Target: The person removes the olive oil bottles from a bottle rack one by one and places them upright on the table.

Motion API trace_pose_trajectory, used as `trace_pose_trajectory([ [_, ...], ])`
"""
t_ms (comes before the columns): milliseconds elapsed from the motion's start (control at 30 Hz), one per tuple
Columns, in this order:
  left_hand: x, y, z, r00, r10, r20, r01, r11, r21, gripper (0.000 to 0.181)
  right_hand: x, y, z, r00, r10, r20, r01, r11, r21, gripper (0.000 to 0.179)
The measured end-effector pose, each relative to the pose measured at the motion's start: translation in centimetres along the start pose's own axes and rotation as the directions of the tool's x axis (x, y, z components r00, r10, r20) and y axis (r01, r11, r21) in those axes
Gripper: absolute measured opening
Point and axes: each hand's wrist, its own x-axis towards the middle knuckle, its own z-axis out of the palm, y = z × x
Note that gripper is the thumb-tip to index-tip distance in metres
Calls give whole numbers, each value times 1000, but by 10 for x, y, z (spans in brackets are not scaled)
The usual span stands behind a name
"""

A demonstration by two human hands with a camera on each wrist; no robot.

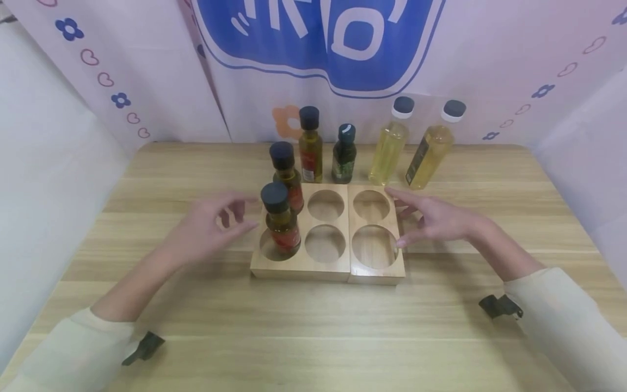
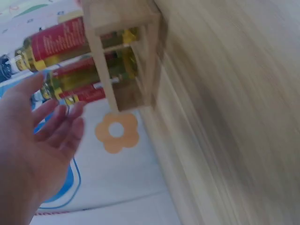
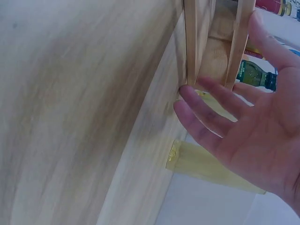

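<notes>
A wooden rack with several round holes lies mid-table in the head view. In its left column stand two dark-capped oil bottles with red labels, a front bottle and a rear bottle. Just left of the rack is my left hand, fingers loosely bent and apart from the bottles, holding nothing. My right hand lies along the rack's right side with spread fingers; its fingertips are at the edge of the wood. In the right wrist view those fingers reach beside the rack's end.
Behind the rack stand another red-labelled bottle, a small dark green bottle and two clear bottles of yellow oil, one plain and one with a dark label. A printed cloth hangs along the table's back edge.
</notes>
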Motion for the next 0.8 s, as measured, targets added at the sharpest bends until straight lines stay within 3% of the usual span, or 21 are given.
trace_pose_trajectory([
  [133,4,15,0,974,56,-221,-92,984,-156,31,1,-4,0,1000,0,10,0,1000,-4,113],
  [267,8,31,0,949,43,-314,-137,949,-284,33,2,-12,-1,1000,-9,9,10,998,-61,114],
  [400,13,43,1,947,47,-318,-156,931,-329,35,4,-19,0,1000,-5,7,6,996,-95,116],
  [500,17,49,2,956,23,-291,-120,940,-321,35,5,-22,0,1000,13,6,-13,996,-93,116],
  [633,20,51,5,972,9,-236,-84,947,-309,32,5,-23,0,999,44,9,-43,995,-94,116],
  [800,23,51,9,978,36,-205,-107,931,-349,26,5,-23,1,998,69,9,-67,993,-96,116],
])
